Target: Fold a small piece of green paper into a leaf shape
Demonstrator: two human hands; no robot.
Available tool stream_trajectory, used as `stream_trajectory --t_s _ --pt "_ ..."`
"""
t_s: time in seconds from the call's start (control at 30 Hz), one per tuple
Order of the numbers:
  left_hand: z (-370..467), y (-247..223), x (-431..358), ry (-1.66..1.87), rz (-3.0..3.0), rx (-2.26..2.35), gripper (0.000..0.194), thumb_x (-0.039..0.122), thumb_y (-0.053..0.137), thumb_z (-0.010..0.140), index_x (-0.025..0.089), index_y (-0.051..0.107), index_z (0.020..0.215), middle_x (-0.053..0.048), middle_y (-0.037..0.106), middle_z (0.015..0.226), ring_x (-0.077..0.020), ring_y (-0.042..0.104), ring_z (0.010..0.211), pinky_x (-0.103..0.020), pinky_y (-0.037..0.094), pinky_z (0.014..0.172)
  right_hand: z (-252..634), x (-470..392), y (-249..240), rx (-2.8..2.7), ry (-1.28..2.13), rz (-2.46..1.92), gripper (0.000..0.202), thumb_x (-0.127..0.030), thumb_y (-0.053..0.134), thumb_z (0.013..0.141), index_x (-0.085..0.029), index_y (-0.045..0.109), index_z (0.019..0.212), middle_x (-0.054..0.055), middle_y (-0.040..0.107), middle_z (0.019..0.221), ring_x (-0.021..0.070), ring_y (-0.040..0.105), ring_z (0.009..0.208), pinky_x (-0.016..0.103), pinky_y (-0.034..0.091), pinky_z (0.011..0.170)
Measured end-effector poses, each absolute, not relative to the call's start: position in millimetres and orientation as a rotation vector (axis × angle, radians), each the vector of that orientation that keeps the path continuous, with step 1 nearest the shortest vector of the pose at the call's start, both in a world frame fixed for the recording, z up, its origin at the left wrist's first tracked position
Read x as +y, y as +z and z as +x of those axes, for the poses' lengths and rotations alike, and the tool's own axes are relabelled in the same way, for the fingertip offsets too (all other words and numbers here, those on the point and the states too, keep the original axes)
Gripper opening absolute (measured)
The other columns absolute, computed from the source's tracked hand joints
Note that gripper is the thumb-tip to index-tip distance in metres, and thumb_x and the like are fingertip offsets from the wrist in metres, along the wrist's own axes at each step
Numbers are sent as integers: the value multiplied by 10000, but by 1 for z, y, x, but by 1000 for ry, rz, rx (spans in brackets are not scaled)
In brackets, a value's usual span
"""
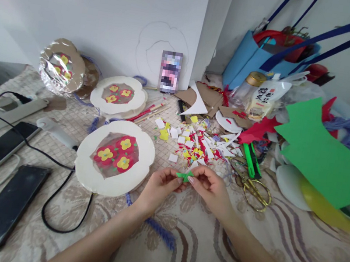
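A small piece of green paper [184, 176] is pinched between the fingertips of my left hand [163, 185] and my right hand [210, 187]. Both hands hover low over the patterned tablecloth, close together. Left of them lies a white scalloped frame [146, 155] with red and yellow flowers [123, 162] on its see-through middle. Behind that rests a similar white frame [99, 92]. Just beyond my fingers spreads a heap of red, white and yellow paper scraps [203, 149]. Gold-handled scissors [256, 195] lie to the right of my right hand.
Green card sheets [333, 156] and a green utility knife [251, 161] lie right. A foil-wrapped cardboard frame [45, 59] stands back left. Dark phones [4, 210] and a black cable [44, 212] lie left. A jar [245, 86], pouch [262, 100] and blue bag [243, 57] stand at the back.
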State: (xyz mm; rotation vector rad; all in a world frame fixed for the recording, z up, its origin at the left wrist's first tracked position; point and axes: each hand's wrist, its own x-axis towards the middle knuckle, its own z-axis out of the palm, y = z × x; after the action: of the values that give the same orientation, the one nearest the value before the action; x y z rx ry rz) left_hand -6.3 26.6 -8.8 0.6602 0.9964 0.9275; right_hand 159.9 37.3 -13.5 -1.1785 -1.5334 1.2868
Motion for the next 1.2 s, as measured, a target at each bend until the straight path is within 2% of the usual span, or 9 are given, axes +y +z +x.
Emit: stream_trajectory --t_s 0.37,0.57,0.67,0.8,0.9,1.1,1.2 --pt "-4 -11 25 920 682 1000 230 305 709 690 128 590 775 -13 649 670 -109 578 621 -247 455 656 155 36 -16 -1404 1316 -1236 76 -236 583 819 -205 519 793 -20 518 711 118 507 650 222 420 586" --pt "-4 -12 25 954 699 1039 207 231 724 655 134 579 766 13 617 618 -98 556 595 -223 426 608 152 35 -14 -1357 1362 -1224 130 -214 586 804 -214 507 908 -5 537 799 125 524 718 231 436 630" --pt "-5 -14 25 948 748 1041 185 216 706 666 133 579 773 11 609 624 -100 550 598 -228 423 612 152 37 -13 -1324 1437 -1218 169 -229 582 805 -218 507 956 -11 532 772 123 515 695 227 424 602" --pt "-7 -16 26 955 869 1063 175 196 695 668 130 588 789 -5 605 686 -111 548 646 -240 424 639 154 38 -11 -1394 1456 -1248 83 -258 588 804 -198 536 828 -23 491 700 112 470 628 226 380 558" --pt "-7 -16 26 956 911 1076 166 198 686 681 131 588 796 -13 602 716 -118 545 675 -247 423 655 154 38 -10 -1463 1413 -1262 113 -272 574 818 -190 535 751 -30 461 659 108 435 597 229 353 542" --pt "-6 -14 25 979 820 1055 197 214 707 670 136 580 799 -11 607 735 -114 549 689 -241 423 673 152 37 -10 -1438 1399 -1270 130 -295 586 819 -194 537 754 -34 462 645 109 437 589 226 355 544" --pt "-6 -13 26 989 770 1052 179 206 702 671 133 578 778 6 592 684 -98 531 636 -232 416 645 152 36 -12 -1355 1433 -1284 140 -349 562 841 -210 552 845 -25 505 697 114 473 590 231 381 545"
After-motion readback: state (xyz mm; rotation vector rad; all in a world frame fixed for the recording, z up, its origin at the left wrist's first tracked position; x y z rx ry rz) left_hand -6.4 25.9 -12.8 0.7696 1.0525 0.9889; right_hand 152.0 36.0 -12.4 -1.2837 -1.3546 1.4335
